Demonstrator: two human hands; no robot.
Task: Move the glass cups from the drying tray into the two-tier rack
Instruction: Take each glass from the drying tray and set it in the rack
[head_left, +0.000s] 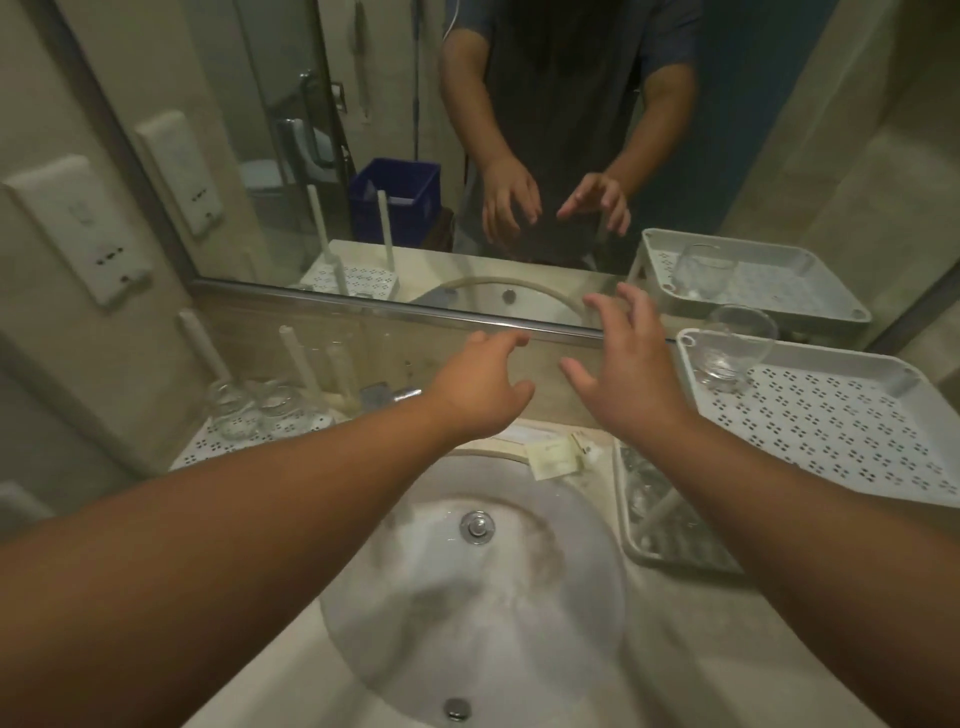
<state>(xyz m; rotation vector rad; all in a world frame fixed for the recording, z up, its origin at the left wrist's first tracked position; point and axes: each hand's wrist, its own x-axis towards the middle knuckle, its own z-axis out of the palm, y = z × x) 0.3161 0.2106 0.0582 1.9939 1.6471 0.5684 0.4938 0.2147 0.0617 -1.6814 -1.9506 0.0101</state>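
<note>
Two clear glass cups (231, 410) (283, 405) stand side by side on a white perforated drying tray (208, 447) with upright white posts, left of the sink. To the right is the white two-tier rack (831, 415). One glass cup (732, 348) sits at the far left corner of its upper tier. The lower tier (631, 540) holds glassware that is blurred and partly hidden. My left hand (483, 384) and my right hand (628, 364) hover over the back of the sink, between tray and rack, fingers spread, holding nothing.
A white basin (467, 597) lies below my forearms, with a chrome tap (389, 395) behind my left wrist. A small paper packet (553, 457) rests on the counter at the basin's rim. A mirror (363, 156) covers the back wall. Wall sockets (78, 228) sit at the left.
</note>
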